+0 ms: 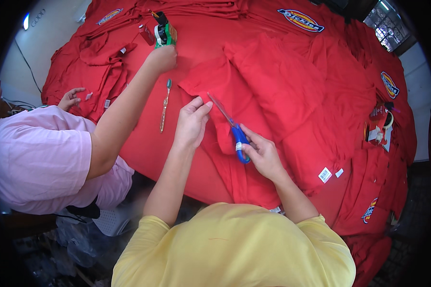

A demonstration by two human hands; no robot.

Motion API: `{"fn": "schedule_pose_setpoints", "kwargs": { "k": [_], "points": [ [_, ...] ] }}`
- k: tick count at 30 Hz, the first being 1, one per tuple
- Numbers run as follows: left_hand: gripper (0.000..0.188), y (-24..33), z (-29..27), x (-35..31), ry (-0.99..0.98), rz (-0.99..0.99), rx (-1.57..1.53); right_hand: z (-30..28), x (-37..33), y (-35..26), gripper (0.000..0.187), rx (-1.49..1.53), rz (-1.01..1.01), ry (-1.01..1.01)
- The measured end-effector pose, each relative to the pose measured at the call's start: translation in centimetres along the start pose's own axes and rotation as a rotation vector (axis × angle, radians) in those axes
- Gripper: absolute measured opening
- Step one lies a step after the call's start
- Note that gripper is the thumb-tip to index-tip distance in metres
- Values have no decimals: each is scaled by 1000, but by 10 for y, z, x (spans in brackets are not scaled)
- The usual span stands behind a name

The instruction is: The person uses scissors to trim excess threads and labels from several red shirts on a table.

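Observation:
In my right hand (262,152) is a pair of scissors (240,138) with blue handles. Its blades point up and to the left, toward my left fingertips, over a spread red garment (277,91). My left hand (194,122) is closed in a pinch close to the scissor tips, above the garment's left part. Whatever lies between those fingers, if anything, is too small to make out. Left of this hand, a toothbrush (165,107) with a clear handle and green bristles rests on the red cloth.
On the left, a person in a pink shirt (43,153) reaches a hand (163,58) to a green tape dispenser (166,36). A small red box (146,34) stands beside it. Folded red garments (196,8) line the far edge. A tape roll (388,119) sits at the right.

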State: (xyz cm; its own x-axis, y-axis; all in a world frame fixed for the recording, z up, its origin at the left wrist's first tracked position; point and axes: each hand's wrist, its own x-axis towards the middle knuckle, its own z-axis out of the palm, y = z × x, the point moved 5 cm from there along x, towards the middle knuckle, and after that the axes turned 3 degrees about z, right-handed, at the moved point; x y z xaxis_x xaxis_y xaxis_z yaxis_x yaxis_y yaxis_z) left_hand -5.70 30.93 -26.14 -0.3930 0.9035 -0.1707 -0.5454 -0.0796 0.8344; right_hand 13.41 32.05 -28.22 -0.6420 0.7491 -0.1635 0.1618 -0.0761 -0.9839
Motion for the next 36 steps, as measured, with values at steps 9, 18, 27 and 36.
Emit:
{"fn": "schedule_pose_setpoints", "kwargs": {
  "k": [9,18,27,36],
  "points": [
    [35,0,-5,3,-63,6,145,2,17,-4,50,40,-4,-41],
    [43,1,-19,19,-84,9,24,6,23,8,53,-29,-196,-5],
    [36,7,-2,11,-85,23,67,5,29,1,50,107,-13,-37],
    [31,19,-7,25,-63,54,80,6,34,-1,53,-150,-308,59]
  ]
}}
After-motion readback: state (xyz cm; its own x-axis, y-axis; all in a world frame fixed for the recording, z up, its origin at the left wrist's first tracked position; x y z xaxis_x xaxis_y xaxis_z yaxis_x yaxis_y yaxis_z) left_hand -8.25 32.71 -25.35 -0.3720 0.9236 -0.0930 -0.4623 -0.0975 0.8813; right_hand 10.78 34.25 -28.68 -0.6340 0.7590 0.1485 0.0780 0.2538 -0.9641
